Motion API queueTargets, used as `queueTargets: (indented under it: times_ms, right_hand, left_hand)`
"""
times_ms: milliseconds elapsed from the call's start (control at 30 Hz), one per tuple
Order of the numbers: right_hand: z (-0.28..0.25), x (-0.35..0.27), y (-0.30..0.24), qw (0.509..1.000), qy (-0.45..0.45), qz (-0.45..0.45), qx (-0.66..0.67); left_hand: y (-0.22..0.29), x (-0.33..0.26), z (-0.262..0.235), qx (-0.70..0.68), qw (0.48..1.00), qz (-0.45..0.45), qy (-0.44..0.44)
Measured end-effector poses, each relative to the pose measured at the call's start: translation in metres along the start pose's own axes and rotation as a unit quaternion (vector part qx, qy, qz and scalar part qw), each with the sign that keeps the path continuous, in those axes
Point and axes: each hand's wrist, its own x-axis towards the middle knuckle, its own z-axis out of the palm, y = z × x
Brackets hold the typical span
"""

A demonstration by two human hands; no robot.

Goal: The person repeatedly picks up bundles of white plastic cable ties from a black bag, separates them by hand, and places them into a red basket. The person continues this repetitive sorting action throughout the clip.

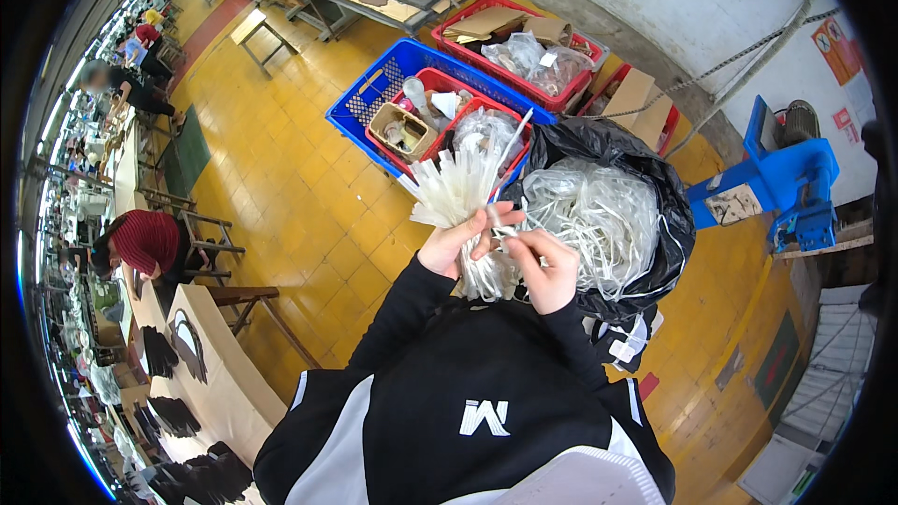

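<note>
A bundle of thin white strips (454, 189) is gripped around its middle by my left hand (458, 241), its ends fanning out above and below the fingers. Close against the bundle's right side is my right hand (547, 266), thumb and fingers drawn together in a pinch. What the pinch holds is too small and smeared to name. Just beyond my right hand, a black plastic bag (669, 215) stands open, filled with clear plastic and loose white strips (594, 224).
Ahead is a blue crate (351, 112) with a red basket (426, 79) of odds and ends inside. Another red crate (486, 7) stands behind it. A blue machine (786, 173) is at right. Tables (220, 337) with dark pieces and seated people line the left.
</note>
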Motion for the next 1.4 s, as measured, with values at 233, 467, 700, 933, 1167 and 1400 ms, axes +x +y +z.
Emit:
queueTargets:
  times_ms: [233, 467, 700, 933, 1167, 1400]
  right_hand:
    - [0.001, 0.012, -0.004, 0.993, 0.108, -0.051, -0.019]
    - [-0.005, 0.012, 0.003, 0.983, 0.101, 0.029, 0.152]
    - [-0.034, 0.036, 0.007, 0.990, 0.114, 0.021, 0.081]
    - [-0.029, 0.039, -0.006, 0.988, 0.082, -0.034, 0.128]
    - [-0.031, 0.009, -0.008, 0.961, -0.113, 0.026, 0.250]
    - [-0.072, -0.012, -0.032, 0.941, -0.158, -0.040, 0.297]
  left_hand:
    - [-0.018, -0.002, 0.010, 0.061, 0.998, 0.021, -0.011]
    - [-0.027, -0.006, 0.002, 0.048, 0.998, -0.010, -0.032]
    - [-0.024, -0.013, -0.002, 0.062, 0.996, -0.024, -0.063]
    - [-0.028, -0.014, 0.000, 0.013, 1.000, -0.009, 0.017]
    - [-0.017, -0.014, 0.001, -0.026, 0.995, 0.027, 0.097]
    - [-0.025, -0.006, -0.014, -0.042, 0.985, 0.091, 0.140]
